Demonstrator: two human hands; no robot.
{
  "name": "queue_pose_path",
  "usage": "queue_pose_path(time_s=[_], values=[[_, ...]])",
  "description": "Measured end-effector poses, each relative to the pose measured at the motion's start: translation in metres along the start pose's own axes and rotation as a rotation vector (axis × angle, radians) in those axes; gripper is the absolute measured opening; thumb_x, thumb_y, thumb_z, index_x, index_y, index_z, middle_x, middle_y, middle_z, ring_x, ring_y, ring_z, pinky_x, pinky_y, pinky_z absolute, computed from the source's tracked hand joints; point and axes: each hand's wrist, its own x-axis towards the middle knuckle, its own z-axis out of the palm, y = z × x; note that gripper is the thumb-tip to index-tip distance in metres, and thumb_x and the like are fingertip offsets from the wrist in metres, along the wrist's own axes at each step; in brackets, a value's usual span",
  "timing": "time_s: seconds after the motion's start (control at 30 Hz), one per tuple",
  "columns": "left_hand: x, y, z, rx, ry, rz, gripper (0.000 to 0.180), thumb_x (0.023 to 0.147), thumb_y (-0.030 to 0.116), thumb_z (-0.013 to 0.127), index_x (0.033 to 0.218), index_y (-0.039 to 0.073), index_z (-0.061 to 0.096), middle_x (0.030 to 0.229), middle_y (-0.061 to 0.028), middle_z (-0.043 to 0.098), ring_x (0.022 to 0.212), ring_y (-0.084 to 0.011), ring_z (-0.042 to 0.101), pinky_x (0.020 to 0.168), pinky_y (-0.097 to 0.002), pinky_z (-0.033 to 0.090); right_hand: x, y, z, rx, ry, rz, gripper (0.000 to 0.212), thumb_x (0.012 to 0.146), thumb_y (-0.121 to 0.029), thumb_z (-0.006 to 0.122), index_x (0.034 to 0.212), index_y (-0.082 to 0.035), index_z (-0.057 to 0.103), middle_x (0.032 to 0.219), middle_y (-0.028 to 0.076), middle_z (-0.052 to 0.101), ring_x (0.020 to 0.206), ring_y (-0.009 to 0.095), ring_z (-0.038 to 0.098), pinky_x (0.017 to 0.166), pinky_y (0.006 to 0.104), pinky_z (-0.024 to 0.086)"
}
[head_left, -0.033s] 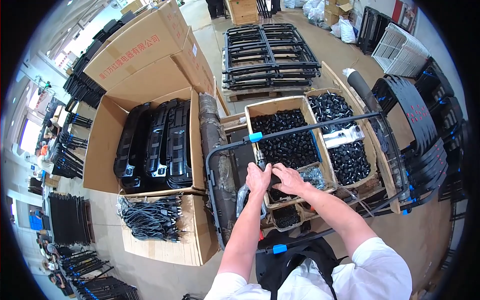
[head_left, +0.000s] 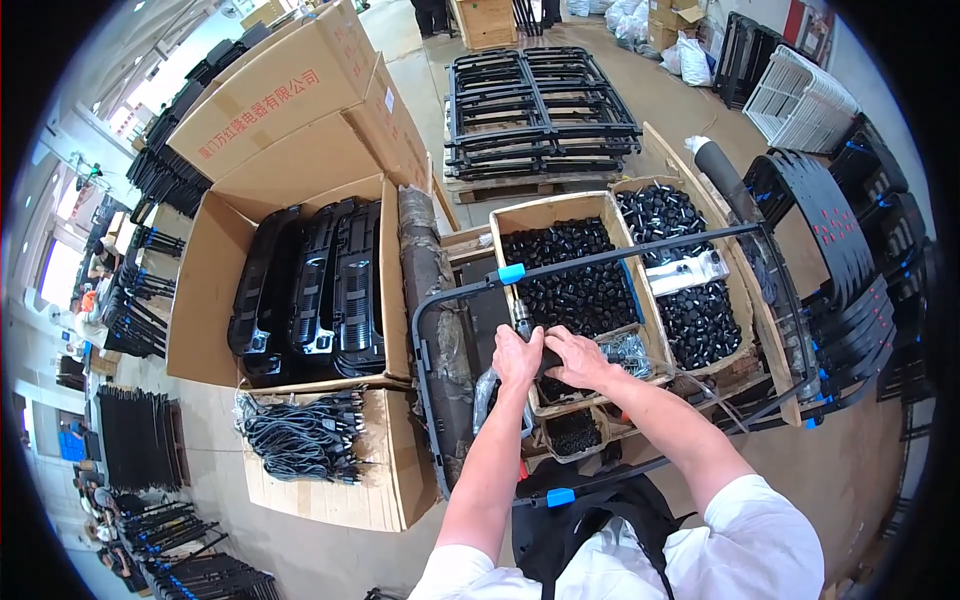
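My left hand (head_left: pixel 517 356) is closed around a dark power screwdriver (head_left: pixel 523 318), whose metal-collared nose points away from me. Close beside it, my right hand (head_left: pixel 577 358) curls its fingers over the tool's dark body; the palms hide most of the grip. Around both hands runs a black rectangular tube frame (head_left: pixel 632 259) with blue pieces at its corners, lying across the bins. Under its far bar is a cardboard bin (head_left: pixel 568 262) of black knobs. Silvery screws (head_left: pixel 626 352) lie just right of my right hand, and a small box of tiny black parts (head_left: pixel 573 434) sits nearer me.
To the left stands a tall carton (head_left: pixel 195 300) holding black plastic panels, with bundled black cables (head_left: pixel 300 435) before it. Another bin (head_left: pixel 706 325) of black-headed bolts is at right. Stacked black frames (head_left: pixel 540 110) rest on a pallet beyond; curved black panels (head_left: pixel 835 235) stand far right.
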Motion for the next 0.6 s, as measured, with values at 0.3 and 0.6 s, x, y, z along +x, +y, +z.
queue_pose_path(time_s=[0.3,0.6], values=[[-0.009,0.0,-0.001,0.012,-0.001,0.022,0.065,0.088,0.053,0.078,0.115,-0.003,0.058,0.12,-0.0282,0.068,0.112,-0.0483,0.068,0.096,-0.0552,0.054,-0.008,0.0,0.001,-0.003,-0.002,0.001,0.066,0.081,-0.023,0.084,0.139,-0.009,0.057,0.138,0.013,0.056,0.117,0.041,0.065,0.099,0.0519,0.054],[-0.047,-0.007,-0.009,0.002,0.024,0.046,0.068,0.087,0.055,0.077,0.116,-0.004,0.061,0.119,-0.0282,0.069,0.112,-0.0468,0.069,0.097,-0.0538,0.054,-0.051,-0.017,0.001,-0.057,0.059,-0.032,0.067,0.079,-0.025,0.084,0.139,-0.009,0.059,0.134,0.014,0.059,0.112,0.04,0.068,0.094,0.0517,0.056]])
